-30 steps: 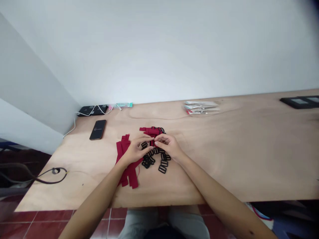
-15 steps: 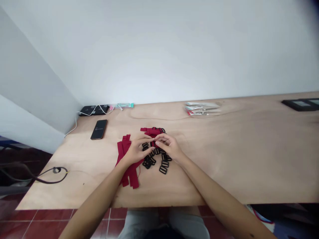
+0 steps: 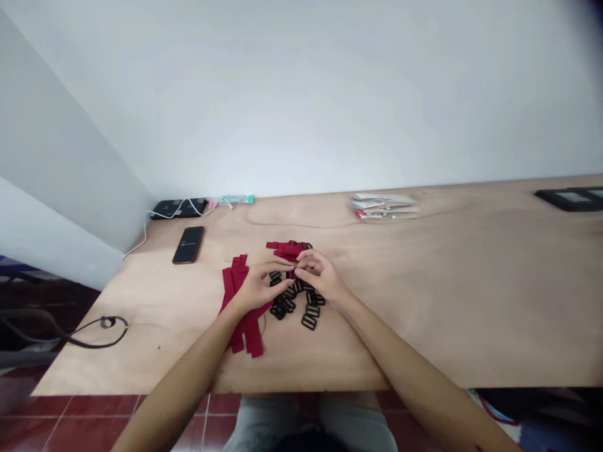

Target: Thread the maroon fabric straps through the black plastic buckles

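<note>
My left hand [image 3: 257,285] and my right hand [image 3: 320,275] meet over a heap of black plastic buckles [image 3: 301,304] on the wooden table [image 3: 447,289]. The left fingers pinch one black buckle [image 3: 275,277]. The right fingertips pinch the end of a dark red strap [image 3: 291,274] just beside that buckle. A bundle of loose red straps [image 3: 242,307] lies under my left wrist. A small pile of straps fitted with buckles [image 3: 288,248] sits just beyond my hands.
A black phone [image 3: 188,245] lies at the left. Behind it a dark device with a white cable [image 3: 176,207] sits by the wall. Flat packets [image 3: 382,205] lie at the back. A black cord [image 3: 94,333] loops at the left edge; a dark tray [image 3: 572,198] is far right.
The hands have stayed in place over the buckles, with small finger movements at the strap end. The view has shifted slightly.
</note>
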The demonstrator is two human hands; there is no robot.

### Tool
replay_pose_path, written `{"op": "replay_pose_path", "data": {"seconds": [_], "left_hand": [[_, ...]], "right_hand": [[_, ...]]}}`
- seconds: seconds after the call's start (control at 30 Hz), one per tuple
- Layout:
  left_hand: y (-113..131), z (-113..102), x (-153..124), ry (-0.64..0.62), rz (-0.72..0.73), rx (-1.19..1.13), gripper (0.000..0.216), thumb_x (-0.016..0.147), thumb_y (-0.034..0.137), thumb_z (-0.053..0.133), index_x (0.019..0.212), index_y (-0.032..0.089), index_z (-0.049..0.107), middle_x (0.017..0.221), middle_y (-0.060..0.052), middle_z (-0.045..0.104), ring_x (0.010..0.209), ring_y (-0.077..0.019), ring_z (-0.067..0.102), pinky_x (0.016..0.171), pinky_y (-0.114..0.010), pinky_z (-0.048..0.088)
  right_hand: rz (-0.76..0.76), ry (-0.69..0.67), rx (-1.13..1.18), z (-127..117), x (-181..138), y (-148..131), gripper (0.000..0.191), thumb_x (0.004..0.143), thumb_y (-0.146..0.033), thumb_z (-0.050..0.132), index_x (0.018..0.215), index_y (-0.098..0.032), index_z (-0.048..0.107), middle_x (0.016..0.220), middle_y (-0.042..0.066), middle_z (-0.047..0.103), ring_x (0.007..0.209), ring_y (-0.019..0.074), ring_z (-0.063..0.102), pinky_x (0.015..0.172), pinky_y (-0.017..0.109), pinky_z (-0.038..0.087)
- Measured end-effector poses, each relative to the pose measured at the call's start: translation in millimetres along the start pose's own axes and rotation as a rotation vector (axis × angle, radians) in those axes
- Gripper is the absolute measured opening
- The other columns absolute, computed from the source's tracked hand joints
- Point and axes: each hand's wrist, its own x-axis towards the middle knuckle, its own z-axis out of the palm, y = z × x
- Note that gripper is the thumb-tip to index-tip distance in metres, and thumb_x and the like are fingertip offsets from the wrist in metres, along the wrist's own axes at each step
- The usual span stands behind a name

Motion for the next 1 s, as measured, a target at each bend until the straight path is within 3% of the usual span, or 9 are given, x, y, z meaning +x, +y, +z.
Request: {"op": "replay_pose_path", "data": {"seconds": [0.13,0.27,0.43,0.53,0.73,0.9,1.0], "left_hand": [[-2.5,0.7,-0.4,0.042,-0.007,0.054,0.020,0.091,0.025,0.083,0.111,0.023,0.083,0.115,-0.011,0.080,0.108,-0.0250,0.077,0.098,-0.044,0.063],[-4.7,0.8,-0.7,0.044,-0.010,0.046,0.021,0.091,0.024,0.083,0.111,0.023,0.083,0.115,-0.011,0.080,0.108,-0.0251,0.076,0.099,-0.045,0.062],[-3.6,0.8,-0.2,0.000,-0.007,-0.007,0.026,0.091,0.023,0.083,0.117,0.023,0.081,0.118,-0.012,0.079,0.113,-0.0259,0.075,0.102,-0.046,0.061],[-3.0,0.8,-0.1,0.010,0.015,0.012,0.029,0.091,0.023,0.083,0.120,0.024,0.080,0.117,-0.011,0.079,0.112,-0.0254,0.075,0.101,-0.045,0.061],[-7.8,1.2,-2.3,0.040,0.028,0.073,0.016,0.090,0.025,0.083,0.106,0.024,0.084,0.111,-0.010,0.080,0.102,-0.0235,0.077,0.093,-0.041,0.063],[-10.3,0.6,-1.9,0.081,0.066,0.062,0.018,0.090,0.024,0.084,0.108,0.025,0.084,0.112,-0.010,0.079,0.105,-0.0238,0.076,0.095,-0.043,0.063],[-8.9,0.3,-1.4,0.083,0.060,0.052,0.020,0.090,0.023,0.084,0.110,0.025,0.084,0.113,-0.010,0.079,0.107,-0.0244,0.076,0.097,-0.044,0.062]], "right_hand": [[0.041,0.009,-0.012,0.0,0.5,0.8,0.030,0.088,-0.049,0.083,0.094,-0.022,0.072,0.095,0.004,0.075,0.088,0.0206,0.069,0.083,0.035,0.055],[0.028,-0.001,0.005,0.5,-1.1,-3.0,0.028,0.092,-0.047,0.078,0.106,-0.023,0.074,0.103,0.005,0.076,0.095,0.0213,0.069,0.086,0.035,0.054],[0.016,-0.046,0.063,1.1,-2.2,-5.6,0.036,0.089,-0.042,0.083,0.116,-0.026,0.065,0.085,-0.001,0.069,0.081,0.0175,0.066,0.078,0.031,0.052],[0.013,-0.026,0.049,1.2,-1.6,-4.0,0.035,0.087,-0.042,0.085,0.111,-0.025,0.065,0.092,0.001,0.072,0.088,0.0188,0.068,0.082,0.032,0.053],[0.056,-0.016,-0.008,0.9,-1.7,-3.1,0.027,0.089,-0.046,0.082,0.092,-0.022,0.074,0.092,0.004,0.075,0.085,0.0199,0.068,0.082,0.035,0.054],[0.058,0.006,0.035,1.2,-1.6,-6.4,0.029,0.091,-0.046,0.079,0.110,-0.024,0.075,0.110,0.006,0.077,0.099,0.0216,0.069,0.086,0.034,0.053],[0.057,-0.003,0.052,1.2,-1.9,-6.6,0.032,0.091,-0.044,0.080,0.116,-0.025,0.073,0.103,0.004,0.074,0.093,0.0196,0.068,0.082,0.032,0.053]]}}
